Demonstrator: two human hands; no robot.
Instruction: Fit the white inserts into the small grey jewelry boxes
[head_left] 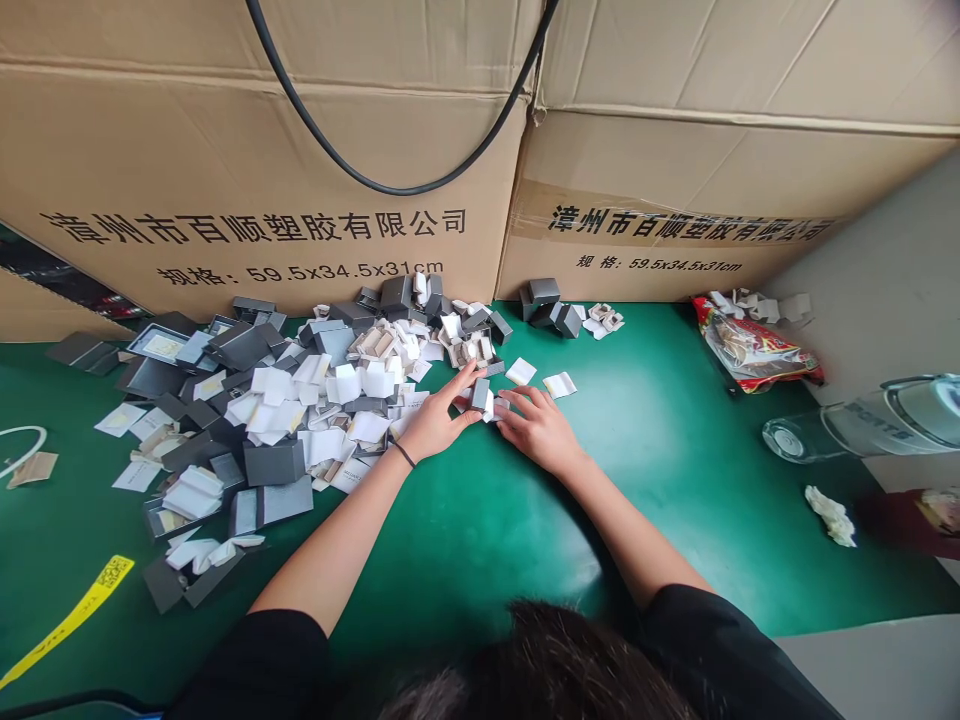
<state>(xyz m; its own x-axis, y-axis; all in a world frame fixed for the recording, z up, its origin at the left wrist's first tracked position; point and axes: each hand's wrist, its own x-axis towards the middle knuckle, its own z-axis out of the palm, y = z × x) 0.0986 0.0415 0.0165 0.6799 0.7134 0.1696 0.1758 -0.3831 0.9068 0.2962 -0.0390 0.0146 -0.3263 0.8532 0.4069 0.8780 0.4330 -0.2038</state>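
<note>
Near the middle of the green tabletop, my left hand [441,415] has its thumb and fingers around a small dark grey box [479,393]. Facing it from the right is my right hand [540,428], its fingers bent inward. A small white piece [490,407] shows between the hands, close to the box. The right fingertips meet a greyish piece beside it, too small and covered to name. Just behind the hands lie two flat whitish cards [521,371]. To the left spreads a big heap of dark grey boxes [274,463] mixed with white folded inserts [276,402].
Large cardboard cartons [300,150] wall off the back, with a black cable [390,190] hanging in front. Several grey boxes [553,310] stand at the back. On the right are a red snack bag [757,345], a clear bottle [862,425] and crumpled tissue [831,516]. A yellow strip [71,615] lies front left.
</note>
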